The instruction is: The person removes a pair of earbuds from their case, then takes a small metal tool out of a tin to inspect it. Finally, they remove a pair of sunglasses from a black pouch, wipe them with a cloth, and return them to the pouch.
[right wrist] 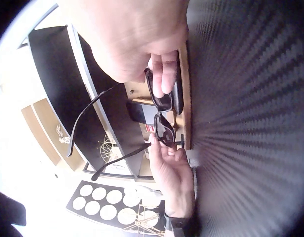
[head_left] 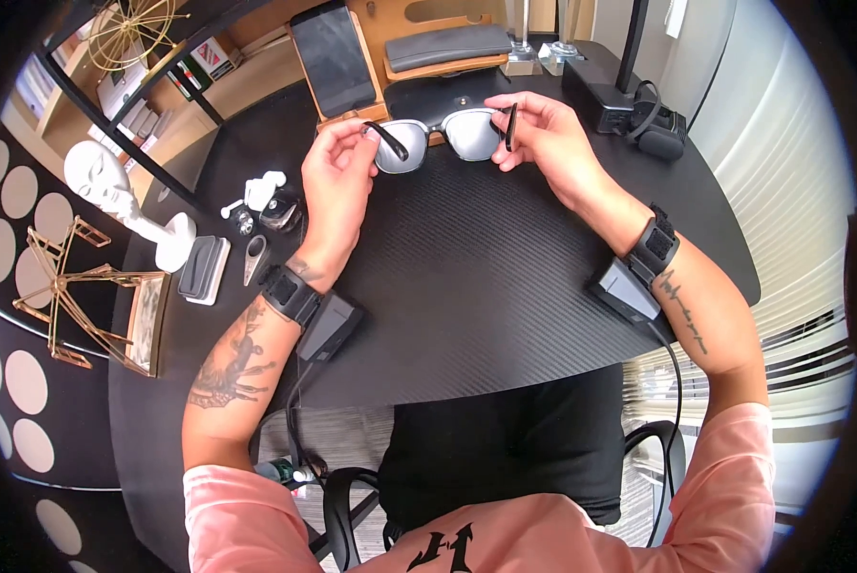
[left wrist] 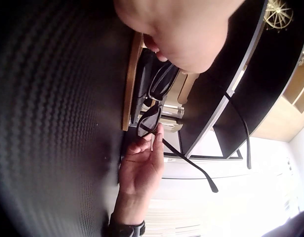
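A pair of sunglasses (head_left: 471, 136) with mirrored lenses and dark temples is held up over the far part of the black desk. The left hand (head_left: 336, 181) pinches it at the left hinge, and the right hand (head_left: 557, 143) at the right hinge. Both temples are unfolded and point back toward the person. In the left wrist view the dark lenses of the sunglasses (left wrist: 149, 121) stand between the two hands, with the right hand (left wrist: 139, 173) at the far end. The right wrist view shows the left hand (right wrist: 172, 177) with thumb and fingers at the frame's corner.
Behind the sunglasses, a wooden stand (head_left: 359, 59) bears a phone (head_left: 331, 59) and a grey case (head_left: 447, 48). A white head sculpture (head_left: 104, 181), small ornaments (head_left: 261, 196) and a brass windmill model (head_left: 61, 282) are at the left. A black box (head_left: 591, 91) stands at the back right.
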Demonstrator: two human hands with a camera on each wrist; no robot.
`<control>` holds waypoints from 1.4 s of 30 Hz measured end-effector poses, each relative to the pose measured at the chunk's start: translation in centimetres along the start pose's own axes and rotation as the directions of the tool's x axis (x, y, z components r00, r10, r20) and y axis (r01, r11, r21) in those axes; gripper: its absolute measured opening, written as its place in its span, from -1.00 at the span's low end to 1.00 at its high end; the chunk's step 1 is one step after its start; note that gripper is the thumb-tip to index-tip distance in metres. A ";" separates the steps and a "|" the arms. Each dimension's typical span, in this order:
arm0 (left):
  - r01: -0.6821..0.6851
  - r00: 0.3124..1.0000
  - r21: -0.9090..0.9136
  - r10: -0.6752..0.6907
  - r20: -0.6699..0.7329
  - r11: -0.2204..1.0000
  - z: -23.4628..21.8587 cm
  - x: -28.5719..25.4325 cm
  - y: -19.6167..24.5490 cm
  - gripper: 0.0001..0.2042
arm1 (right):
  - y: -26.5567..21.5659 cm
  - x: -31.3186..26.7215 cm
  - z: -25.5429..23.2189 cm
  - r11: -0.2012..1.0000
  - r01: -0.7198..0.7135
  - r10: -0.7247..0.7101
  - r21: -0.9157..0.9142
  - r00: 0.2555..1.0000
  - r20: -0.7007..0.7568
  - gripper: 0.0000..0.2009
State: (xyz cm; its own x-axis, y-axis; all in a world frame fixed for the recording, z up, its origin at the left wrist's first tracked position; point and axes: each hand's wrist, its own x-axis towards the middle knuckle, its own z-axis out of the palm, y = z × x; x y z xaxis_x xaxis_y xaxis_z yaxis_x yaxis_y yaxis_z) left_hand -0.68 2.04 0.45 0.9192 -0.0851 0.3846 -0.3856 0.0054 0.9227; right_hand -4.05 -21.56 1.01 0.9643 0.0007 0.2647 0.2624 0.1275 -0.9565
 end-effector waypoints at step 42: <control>0.137 0.988 -0.131 -0.126 0.088 0.982 -0.2 0.0 0.1 -0.75 | -0.4 -0.1 -0.2 0.997 -0.073 0.073 0.028 0.997 0.014 -0.72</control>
State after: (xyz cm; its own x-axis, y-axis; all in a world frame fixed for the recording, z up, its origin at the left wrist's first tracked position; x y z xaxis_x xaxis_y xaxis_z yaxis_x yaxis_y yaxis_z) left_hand -0.73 2.27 0.51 0.9495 -0.1729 0.2617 -0.2425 0.1241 0.9622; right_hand -4.28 -21.78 1.37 0.9804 0.0234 0.1959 0.1900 0.1550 -0.9695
